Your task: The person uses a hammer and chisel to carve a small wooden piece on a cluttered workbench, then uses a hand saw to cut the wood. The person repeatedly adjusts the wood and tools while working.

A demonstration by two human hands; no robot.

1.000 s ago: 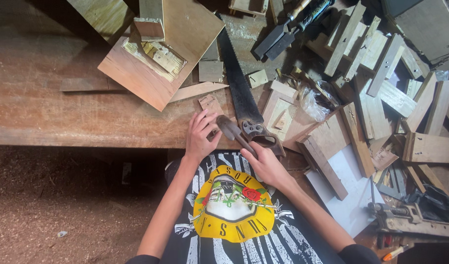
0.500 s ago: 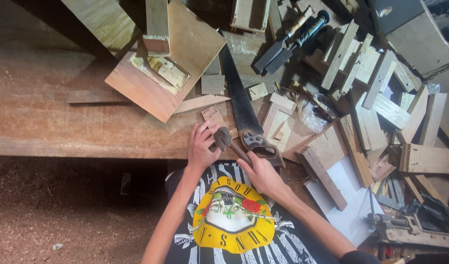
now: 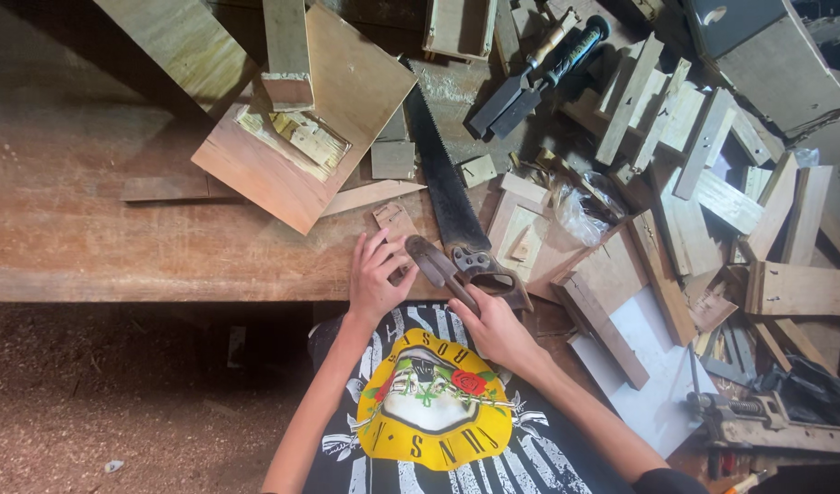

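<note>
Since the earlier frames the hands sit in much the same spot at the near edge of the bench [image 3: 118,247]; the left hand [image 3: 376,279] has shifted slightly, its fingers now spread wider over the small block [image 3: 394,222], while the right hand [image 3: 495,327] keeps its grip. The left hand is open, fingers splayed and flat, pressing on the near end of the block, which lies on the bench just left of the saw [image 3: 447,197]. The right hand is closed around the handle of a chisel [image 3: 436,265], whose dark blade points far and left, ending right beside the left hand's fingertips and the block. The saw lies flat just right of the chisel, its blade running away toward the far side and its handle close to the right hand's knuckles. A plywood board [image 3: 347,101] rests further left and far, and loose wood offcuts [image 3: 704,174] crowd the right side of the bench.
</note>
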